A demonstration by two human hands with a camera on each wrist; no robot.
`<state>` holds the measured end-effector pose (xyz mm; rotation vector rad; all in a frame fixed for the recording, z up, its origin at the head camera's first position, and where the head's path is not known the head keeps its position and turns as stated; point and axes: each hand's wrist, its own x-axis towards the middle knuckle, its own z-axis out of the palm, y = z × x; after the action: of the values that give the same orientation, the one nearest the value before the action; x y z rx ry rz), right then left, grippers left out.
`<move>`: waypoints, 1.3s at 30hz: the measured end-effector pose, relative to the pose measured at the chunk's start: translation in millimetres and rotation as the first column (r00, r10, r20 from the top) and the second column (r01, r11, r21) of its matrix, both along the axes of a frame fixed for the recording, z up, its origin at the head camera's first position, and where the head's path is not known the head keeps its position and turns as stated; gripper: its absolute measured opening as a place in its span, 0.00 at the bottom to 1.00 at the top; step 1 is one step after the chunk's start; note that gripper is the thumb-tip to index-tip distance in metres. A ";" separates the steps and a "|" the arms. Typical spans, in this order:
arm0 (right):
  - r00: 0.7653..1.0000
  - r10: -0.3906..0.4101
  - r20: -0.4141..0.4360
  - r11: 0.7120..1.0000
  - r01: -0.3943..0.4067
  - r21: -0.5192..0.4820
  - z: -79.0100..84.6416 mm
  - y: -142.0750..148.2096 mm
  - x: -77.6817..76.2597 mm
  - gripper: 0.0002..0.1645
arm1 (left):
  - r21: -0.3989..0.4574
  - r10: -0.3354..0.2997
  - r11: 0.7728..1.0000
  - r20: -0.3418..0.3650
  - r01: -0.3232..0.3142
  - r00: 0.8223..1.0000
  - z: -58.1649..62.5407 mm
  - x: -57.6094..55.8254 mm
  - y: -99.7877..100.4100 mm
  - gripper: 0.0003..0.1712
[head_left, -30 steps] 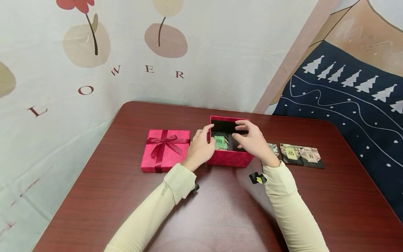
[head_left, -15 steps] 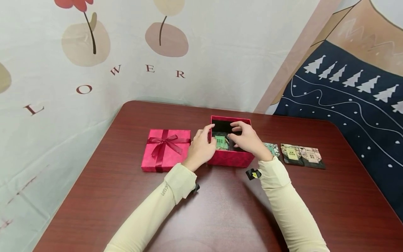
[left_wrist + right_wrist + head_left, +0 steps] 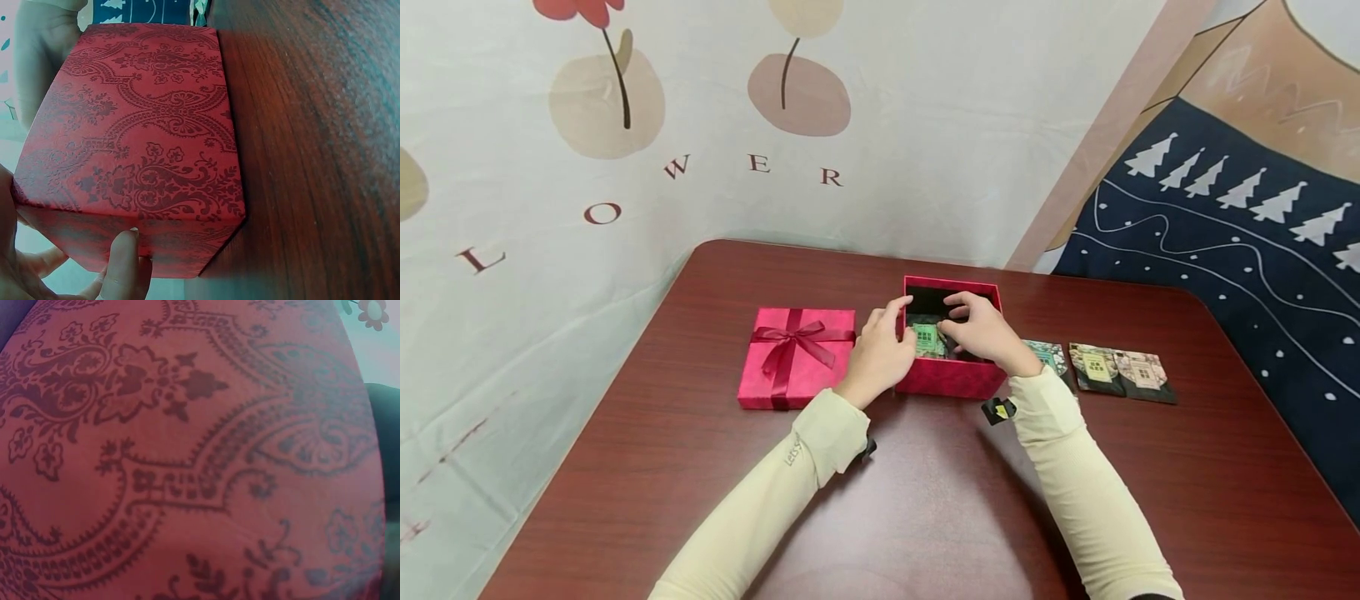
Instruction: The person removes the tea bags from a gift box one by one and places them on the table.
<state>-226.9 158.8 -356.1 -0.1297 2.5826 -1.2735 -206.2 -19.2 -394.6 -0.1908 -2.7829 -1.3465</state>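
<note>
A red patterned gift box (image 3: 951,379) stands without its lid at the middle of the table. Its dark inside holds a black sachet with a green label (image 3: 926,338). My left hand (image 3: 880,354) holds the box's left wall, with fingers against the outer side in the left wrist view. My right hand (image 3: 988,335) reaches over the right part of the box, its bent fingers and thumb apart, close to the sachet's right edge. What lies under those fingers is partly hidden. The right wrist view is filled by the box's red outer wall (image 3: 187,450).
Left of the box lies its red lid (image 3: 805,358) with a ribbon bow. To the right, a teal-labelled sachet (image 3: 1045,355) is partly behind my right arm, beside a yellow-labelled sachet (image 3: 1096,368) and a pink-labelled one (image 3: 1146,375). A printed cloth (image 3: 925,125) hangs behind the table.
My right hand has shifted left inside the box opening, nearer the green-labelled sachet, uncovering more of the teal-labelled sachet. My left hand stays at the box's left wall.
</note>
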 end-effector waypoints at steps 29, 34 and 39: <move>0.995 0.009 0.102 1.000 -0.012 0.026 -17.7 -3.8 -17.7 0.34 | 0.015 -0.009 1.000 -0.002 0.009 1.000 -0.1 1.1 0.6 0.29; 0.994 0.011 0.109 1.000 -0.014 0.028 -17.9 -4.8 -18.6 0.35 | 0.019 -0.012 1.000 0.012 0.012 1.000 0.7 1.2 -0.3 0.29; 0.992 0.009 0.129 1.000 -0.011 0.018 -18.0 -5.6 -18.9 0.35 | 0.008 -0.010 1.000 0.004 0.010 1.000 0.2 0.8 -0.4 0.29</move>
<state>-245.8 153.2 -374.1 -0.0549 2.4811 -1.2118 -205.4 -19.5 -394.4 -0.2029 -2.7831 -1.3610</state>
